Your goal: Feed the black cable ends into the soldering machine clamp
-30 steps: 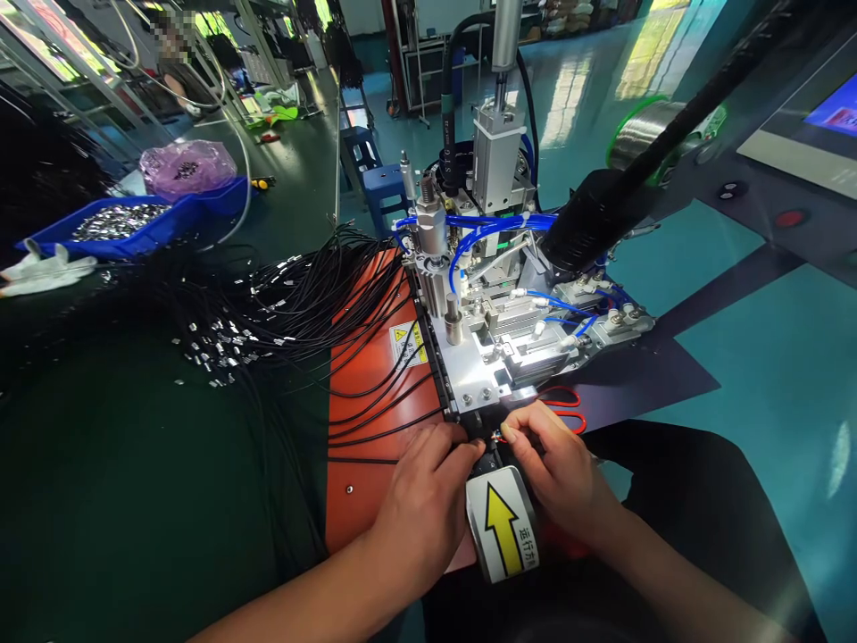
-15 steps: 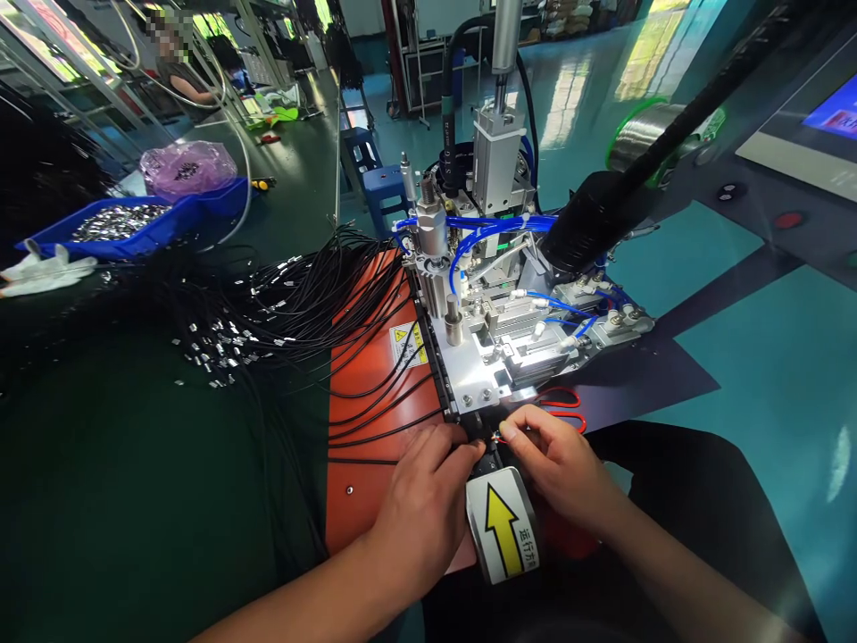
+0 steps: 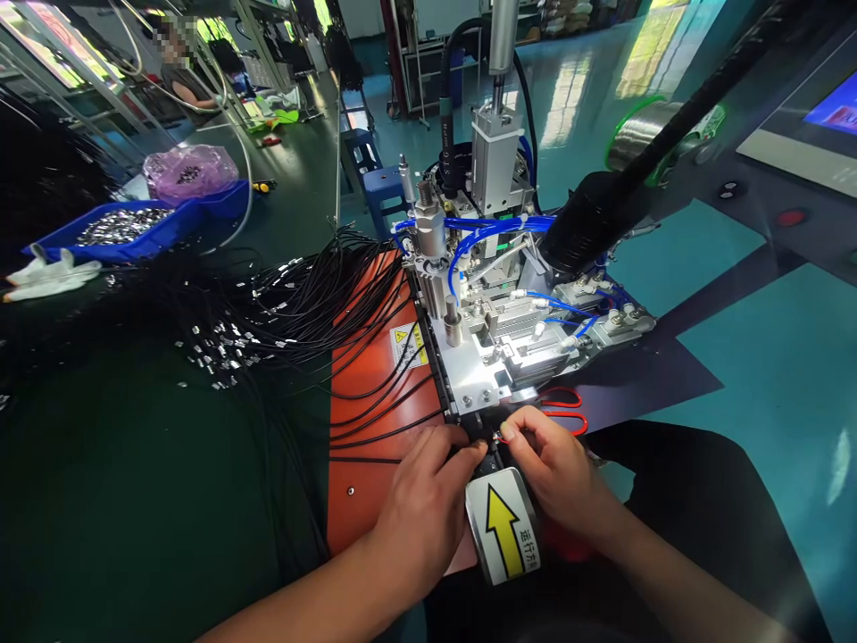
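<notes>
My left hand [image 3: 428, 487] rests over the edge of the orange plate [image 3: 365, 518], fingers bent and pressed together at the black track; what they grip is hidden. My right hand [image 3: 553, 455] is closed in a pinch just right of those fingertips, at a tiny shiny piece too small to name. Both hands are at the near end of the metal machine [image 3: 475, 366]. Below them sits a white label with a yellow arrow [image 3: 505, 527]. Several black cables [image 3: 381, 433] run across the orange plate toward the track.
Red-handled scissors [image 3: 569, 421] lie beside my right hand. Further left are a heap of black cables with metal ends [image 3: 224, 344], a blue tray [image 3: 54, 246] of metal parts, a purple bag [image 3: 191, 170] and a white glove [image 3: 54, 275]. A person [image 3: 180, 71] sits far back left.
Both hands stay almost in place at the track. The view has shifted very slightly.
</notes>
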